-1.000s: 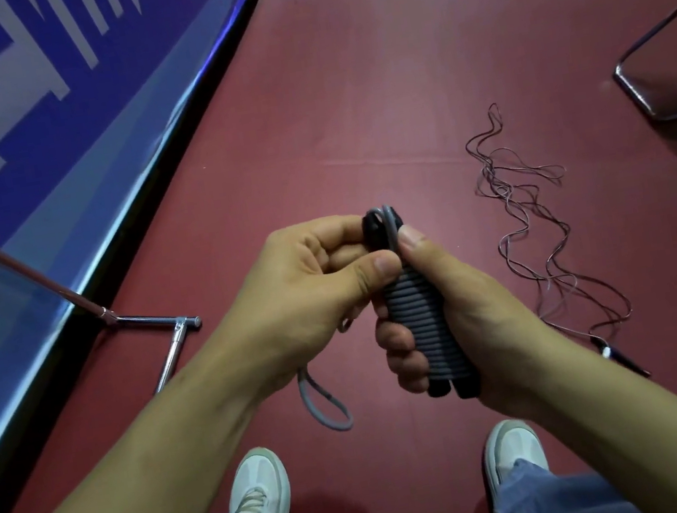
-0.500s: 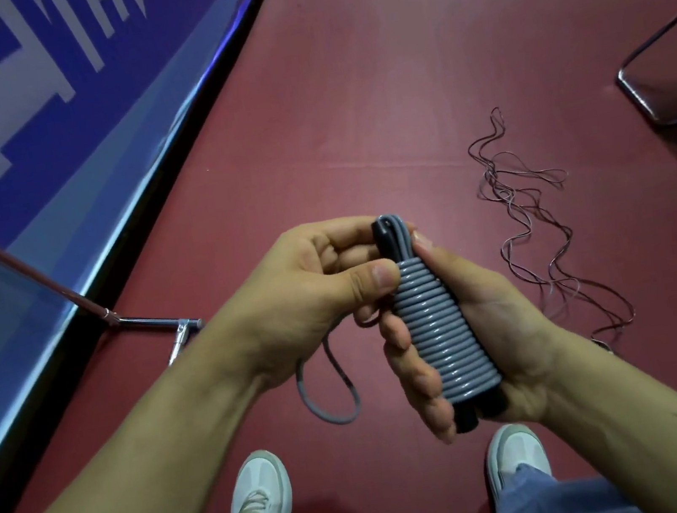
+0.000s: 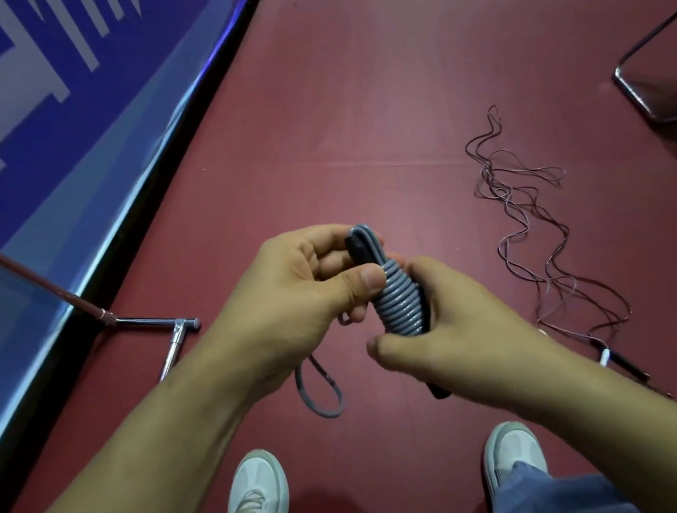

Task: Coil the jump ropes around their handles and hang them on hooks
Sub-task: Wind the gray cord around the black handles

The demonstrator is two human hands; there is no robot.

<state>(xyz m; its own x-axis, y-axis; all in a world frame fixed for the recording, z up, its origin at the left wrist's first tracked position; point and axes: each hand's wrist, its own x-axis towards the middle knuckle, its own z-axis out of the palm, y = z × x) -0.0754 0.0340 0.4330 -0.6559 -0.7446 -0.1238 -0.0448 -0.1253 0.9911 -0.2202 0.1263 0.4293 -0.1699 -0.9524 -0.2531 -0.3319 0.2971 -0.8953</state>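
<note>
A grey jump rope (image 3: pixel 399 302) is wound in tight coils around its black handles. My right hand (image 3: pixel 463 325) grips the coiled bundle from the right, back of the hand up, hiding its lower part. My left hand (image 3: pixel 312 296) pinches the top of the bundle, thumb on the upper coils. A short loose loop of grey rope (image 3: pixel 321 394) hangs below my left hand. A second, thin dark jump rope (image 3: pixel 541 233) lies tangled on the red floor to the right, its handle (image 3: pixel 621 362) near my right forearm.
A blue and white banner (image 3: pixel 37 104) runs along the left. A metal stand with a chrome foot (image 3: pixel 157 327) is at its base. A metal chair leg frame (image 3: pixel 653 73) is at the far right. My two white shoes (image 3: pixel 260 490) are below.
My right hand has turned over, from palm up with the coils showing to back of the hand up, covering more of the bundle. My left thumb stays on the top coils.
</note>
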